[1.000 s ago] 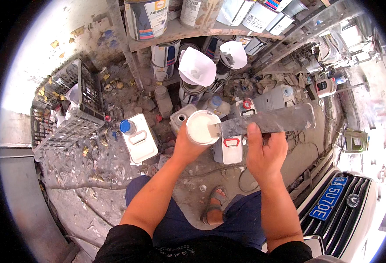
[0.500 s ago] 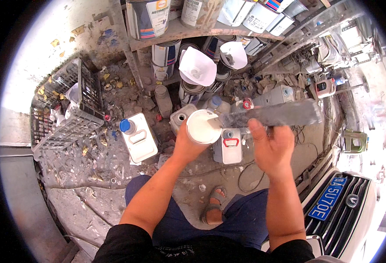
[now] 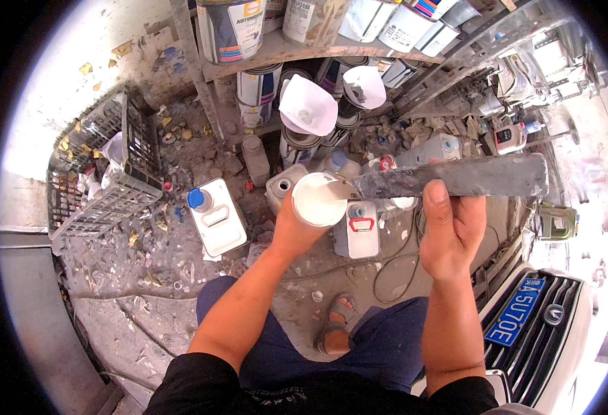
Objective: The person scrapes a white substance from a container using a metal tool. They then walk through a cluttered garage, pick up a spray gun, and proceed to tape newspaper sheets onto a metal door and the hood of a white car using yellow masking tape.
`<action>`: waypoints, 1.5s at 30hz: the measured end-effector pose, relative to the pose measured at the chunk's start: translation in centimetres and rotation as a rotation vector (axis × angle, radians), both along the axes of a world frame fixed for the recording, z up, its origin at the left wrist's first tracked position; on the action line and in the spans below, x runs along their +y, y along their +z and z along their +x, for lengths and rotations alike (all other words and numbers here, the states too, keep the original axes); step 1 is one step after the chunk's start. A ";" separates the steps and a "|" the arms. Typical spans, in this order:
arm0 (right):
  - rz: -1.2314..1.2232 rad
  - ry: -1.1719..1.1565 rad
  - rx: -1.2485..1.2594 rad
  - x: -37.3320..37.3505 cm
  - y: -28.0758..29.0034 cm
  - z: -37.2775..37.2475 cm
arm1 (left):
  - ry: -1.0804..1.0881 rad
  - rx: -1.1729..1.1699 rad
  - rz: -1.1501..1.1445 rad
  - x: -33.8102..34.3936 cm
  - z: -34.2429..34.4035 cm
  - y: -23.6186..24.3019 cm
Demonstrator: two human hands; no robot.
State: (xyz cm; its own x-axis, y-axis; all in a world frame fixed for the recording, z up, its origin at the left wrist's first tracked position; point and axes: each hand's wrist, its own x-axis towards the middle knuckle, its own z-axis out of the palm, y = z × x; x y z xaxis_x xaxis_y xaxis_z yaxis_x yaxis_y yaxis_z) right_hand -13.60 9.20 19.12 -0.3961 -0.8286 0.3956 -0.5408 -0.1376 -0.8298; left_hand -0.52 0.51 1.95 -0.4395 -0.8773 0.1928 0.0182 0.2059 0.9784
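Head view, a cluttered paint corner: from my remote post I see a person's left hand (image 3: 291,228) wrapped around a round cup (image 3: 326,224), held upright above the littered floor (image 3: 165,277) at the centre of the scene. The right hand (image 3: 452,232) pinches a long, grey-smeared flat tool (image 3: 490,176) with its grip, the thumb on the near face and the fingers mostly hidden behind. The tool lies nearly level, its narrow bare end crossing the cup's rim to the white contents (image 3: 314,202); I cannot tell how deep that end goes. I judge the work to be partway: the cup is already charged with white material and the tool has been brought to it, but the tool's end is not yet clear of the cup. Whether the contents are evenly blended, I cannot tell. Below the cup and to its right stands a container with a red handle (image 3: 362,238), and to its left, well apart, a white jug with a blue cap (image 3: 221,221). Farther left sits a dark lattice crate (image 3: 145,183); beyond the hands, paint cans (image 3: 231,34) line a shelf (image 3: 286,52), and a vehicle's front (image 3: 580,304) edges in at lower right.
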 end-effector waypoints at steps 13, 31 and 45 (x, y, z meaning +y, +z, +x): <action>0.093 -0.230 0.096 0.5 -2.9 1.7 | -0.009 -0.026 -0.044 0.0 0.1 -0.2; 0.156 -0.291 0.086 0.2 -3.7 2.0 | -0.018 0.022 -0.072 -0.3 0.7 0.6; 0.083 -0.148 0.432 -0.2 -2.8 0.0 | -0.003 0.003 -0.052 0.1 0.6 -0.4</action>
